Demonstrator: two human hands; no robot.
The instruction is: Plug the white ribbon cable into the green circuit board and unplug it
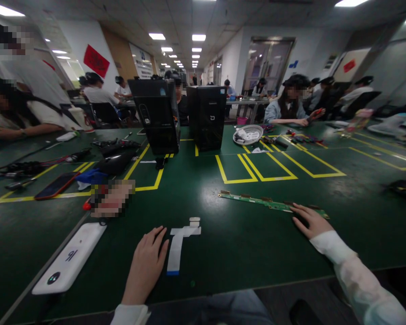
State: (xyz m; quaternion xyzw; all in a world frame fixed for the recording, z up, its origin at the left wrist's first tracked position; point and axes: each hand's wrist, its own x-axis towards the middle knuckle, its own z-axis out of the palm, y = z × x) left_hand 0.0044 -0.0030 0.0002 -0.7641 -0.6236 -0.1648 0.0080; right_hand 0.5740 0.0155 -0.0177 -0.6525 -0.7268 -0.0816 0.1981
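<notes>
A long, narrow green circuit board (pixel 272 204) lies flat on the green tabletop (pixel 223 253), slanting down to the right. My right hand (pixel 309 220) rests over its right part, fingers stretched out and touching it, hiding a bit of the board. Left of centre, a white flat ribbon cable (pixel 176 248) with a blue end lies on the table, bent into an angled shape with a small connector at its top. Just beside the cable is my left hand (pixel 149 253), palm down with fingers extended, holding nothing.
A white power bank (pixel 71 257) lies at the left, near a phone (pixel 58 185) and dark cables. Two black computer towers (pixel 208 117) stand across the table. Farther right are a white basket (pixel 247 134) and yellow tape outlines (pixel 237 181). Other people sit at tables around.
</notes>
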